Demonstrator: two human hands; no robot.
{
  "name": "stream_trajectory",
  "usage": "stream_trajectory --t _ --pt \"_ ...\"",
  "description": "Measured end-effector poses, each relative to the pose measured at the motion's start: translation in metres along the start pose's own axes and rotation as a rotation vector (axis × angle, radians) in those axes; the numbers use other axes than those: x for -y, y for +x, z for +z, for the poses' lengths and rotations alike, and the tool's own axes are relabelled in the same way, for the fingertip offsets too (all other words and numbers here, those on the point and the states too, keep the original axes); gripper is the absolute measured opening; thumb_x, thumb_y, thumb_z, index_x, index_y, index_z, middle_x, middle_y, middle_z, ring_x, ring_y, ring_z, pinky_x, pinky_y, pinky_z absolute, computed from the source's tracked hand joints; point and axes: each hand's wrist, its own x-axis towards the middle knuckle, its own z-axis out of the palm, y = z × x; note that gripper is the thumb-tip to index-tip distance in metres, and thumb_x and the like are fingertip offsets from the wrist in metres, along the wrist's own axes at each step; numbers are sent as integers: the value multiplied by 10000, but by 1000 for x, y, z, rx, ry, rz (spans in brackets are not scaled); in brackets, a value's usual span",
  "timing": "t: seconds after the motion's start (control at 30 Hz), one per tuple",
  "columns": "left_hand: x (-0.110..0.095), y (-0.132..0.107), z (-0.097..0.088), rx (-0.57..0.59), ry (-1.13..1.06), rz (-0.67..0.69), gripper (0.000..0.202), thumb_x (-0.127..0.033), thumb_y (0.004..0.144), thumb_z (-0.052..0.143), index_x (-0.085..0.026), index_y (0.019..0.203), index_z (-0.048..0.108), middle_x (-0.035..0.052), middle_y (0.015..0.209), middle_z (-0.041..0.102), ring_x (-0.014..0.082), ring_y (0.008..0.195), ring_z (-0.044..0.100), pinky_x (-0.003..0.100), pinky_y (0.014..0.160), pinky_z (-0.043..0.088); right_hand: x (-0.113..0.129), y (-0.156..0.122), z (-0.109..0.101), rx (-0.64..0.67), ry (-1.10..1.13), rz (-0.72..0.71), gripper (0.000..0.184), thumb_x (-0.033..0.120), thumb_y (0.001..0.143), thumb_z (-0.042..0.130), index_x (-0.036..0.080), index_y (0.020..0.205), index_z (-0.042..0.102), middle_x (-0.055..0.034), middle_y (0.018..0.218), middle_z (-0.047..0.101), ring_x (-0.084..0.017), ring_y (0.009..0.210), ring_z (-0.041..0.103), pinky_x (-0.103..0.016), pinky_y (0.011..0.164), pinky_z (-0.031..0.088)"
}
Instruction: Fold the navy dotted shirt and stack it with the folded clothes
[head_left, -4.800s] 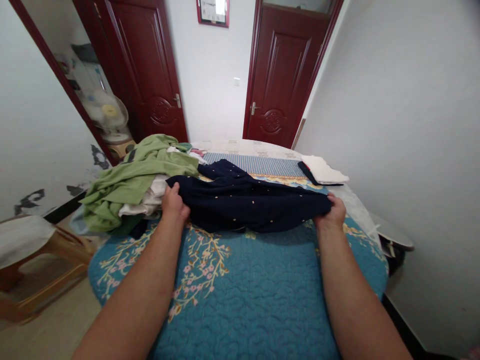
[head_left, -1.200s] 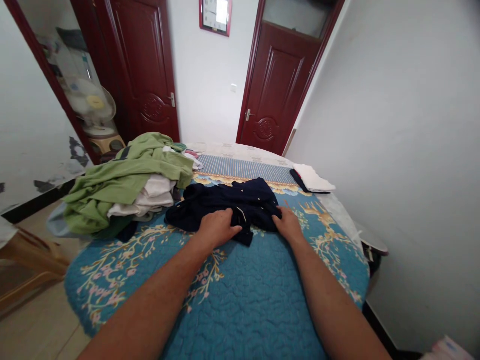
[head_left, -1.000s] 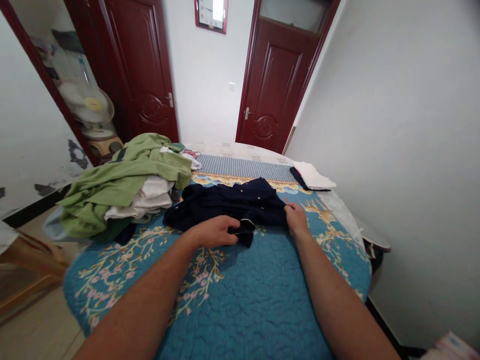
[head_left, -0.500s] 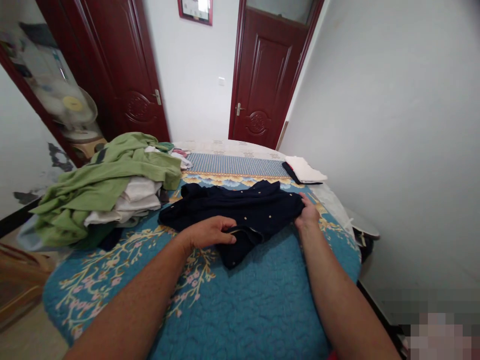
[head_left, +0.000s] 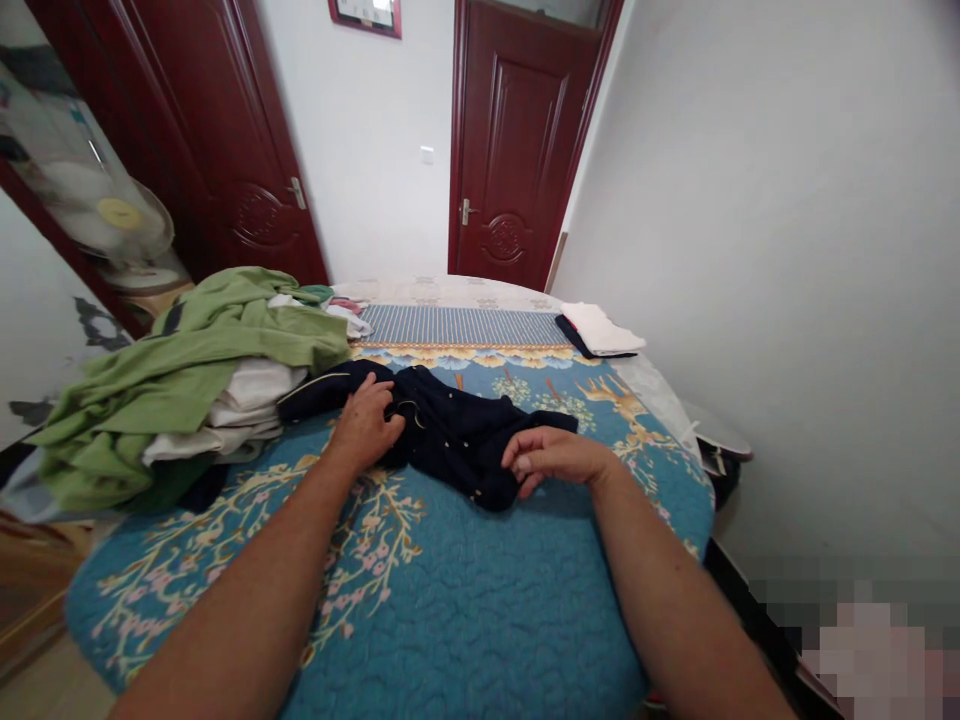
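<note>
Quilted teal bed cover (head_left: 465, 610) with floral stitching and a rounded near edge. Along the left edge, a soft heap of green and white cloth (head_left: 180, 370); near the far right corner, a folded white cloth (head_left: 596, 330). Mid-bed, a crumpled navy button-front garment (head_left: 457, 435) with tiny pale dots. Hands apart, neither clamped: left hand (head_left: 364, 425) spread flat on the fabric, right hand (head_left: 547, 455) loosely curled, fingertips (head_left: 517, 462) against its lower fold.

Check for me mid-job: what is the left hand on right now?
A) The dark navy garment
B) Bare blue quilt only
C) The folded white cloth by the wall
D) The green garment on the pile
A: the left hand lies on the dark navy garment, with its fingers on the cloth.
</note>
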Motion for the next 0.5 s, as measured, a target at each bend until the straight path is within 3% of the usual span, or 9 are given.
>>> stream_trajectory --t 0.07,0.13,0.23,0.3,0.4,0.5 --pt "-1 3 -8 -130 -100 -97 137 -223 645 666 -226 781 684 120 1209 769 398 1400 563 568 1234 383 0 -1 -12 -234 -57 -60 304 395 855 782 192 1064 693 -61 959 736 -180 833 738 -310 747 625" --pt "-7 5 -18 -204 -327 -212 154 -218 653 669 -229 804 701 87 1043 787 356 1218 675 520 1151 478 -1 -1 -24 -554 -168 -179 356 343 876 719 230 1210 670 -76 1101 742 -169 829 731 -303 733 616" --pt "-15 7 -31 -207 -716 -346 63 -273 702 651 -234 737 616 34 759 715 270 871 727 419 839 614 -5 4 -34 -838 -514 -295 628 237 865 658 260 1485 563 -97 1253 720 -165 792 702 -374 795 621" --pt "-17 7 -37 -200 -979 -417 134 -308 725 663 -235 734 552 2 681 654 213 715 691 336 666 596 -7 9 -30 -847 -738 -393 703 163 850 623 255 1541 536 -116 1350 687 -183 858 702 -433 903 611" --pt "-16 8 -41 -105 -1344 -523 225 -322 742 737 -222 766 536 -34 650 583 128 566 588 238 534 515 -5 18 -10 -716 -926 -590 675 58 814 564 271 1452 627 -103 1532 576 -228 1138 684 -475 1057 557" --pt "-14 8 -42 -23 -1483 -529 282 -352 792 762 -210 764 520 -55 632 527 77 486 485 199 474 444 4 20 15 -574 -1013 -684 652 10 800 535 285 1373 677 -70 1556 554 -243 1346 597 -480 1140 508"
